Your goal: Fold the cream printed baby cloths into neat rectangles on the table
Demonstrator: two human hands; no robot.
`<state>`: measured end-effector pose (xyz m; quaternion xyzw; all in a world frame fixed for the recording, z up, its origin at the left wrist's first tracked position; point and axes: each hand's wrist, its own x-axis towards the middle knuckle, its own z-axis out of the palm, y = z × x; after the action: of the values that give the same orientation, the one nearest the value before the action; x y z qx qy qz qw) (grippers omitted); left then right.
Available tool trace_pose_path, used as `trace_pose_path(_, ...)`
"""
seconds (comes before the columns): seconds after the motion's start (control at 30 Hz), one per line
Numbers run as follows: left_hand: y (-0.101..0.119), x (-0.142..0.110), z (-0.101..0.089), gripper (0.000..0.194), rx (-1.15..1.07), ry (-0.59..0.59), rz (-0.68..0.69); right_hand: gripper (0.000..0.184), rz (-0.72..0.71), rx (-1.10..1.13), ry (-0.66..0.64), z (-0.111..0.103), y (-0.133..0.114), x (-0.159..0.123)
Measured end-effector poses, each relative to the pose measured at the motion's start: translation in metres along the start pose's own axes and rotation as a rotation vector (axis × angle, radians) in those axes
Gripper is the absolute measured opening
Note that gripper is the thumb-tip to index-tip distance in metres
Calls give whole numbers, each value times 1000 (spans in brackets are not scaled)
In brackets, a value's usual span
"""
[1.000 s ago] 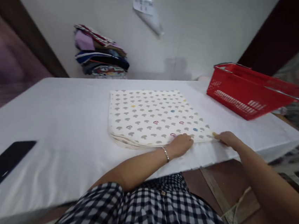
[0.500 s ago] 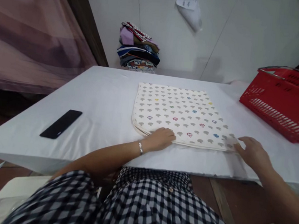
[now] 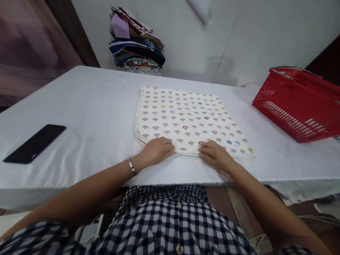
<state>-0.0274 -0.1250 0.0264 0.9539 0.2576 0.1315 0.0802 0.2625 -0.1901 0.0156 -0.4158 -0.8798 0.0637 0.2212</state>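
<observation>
A folded cream cloth (image 3: 185,119) with grey mushroom prints and a few coloured ones lies flat on the white-covered table. At its near edge, left of the middle, my left hand (image 3: 157,151) has its fingers closed over the layered hem. My right hand (image 3: 217,155) pinches the same edge a short way to the right, thumb below and fingers on top. The near left corner of the cloth is rounded and shows stacked layers. My fingers hide parts of the hem.
A black phone (image 3: 35,143) lies on the table (image 3: 99,108) at the left. The red plastic basket (image 3: 307,104) stands at the right edge. Behind the table, a stack of folded fabrics (image 3: 137,44) rises against the wall, beneath and left of a hanging paper (image 3: 197,2).
My right hand has moved left from the cloth's near right corner to the near edge, closer to my left hand, and closed there. The whole view has shifted to the right.
</observation>
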Motion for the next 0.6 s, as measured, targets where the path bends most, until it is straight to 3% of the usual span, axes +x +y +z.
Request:
trace_pose_path(0.4,12,26,11,27,0,-51,-16,22,50,3,-24,-4,0,-5)
trace_pose_path(0.6,13,26,10,21,23,7,-33,20,53,-64,0,-1,0,-4)
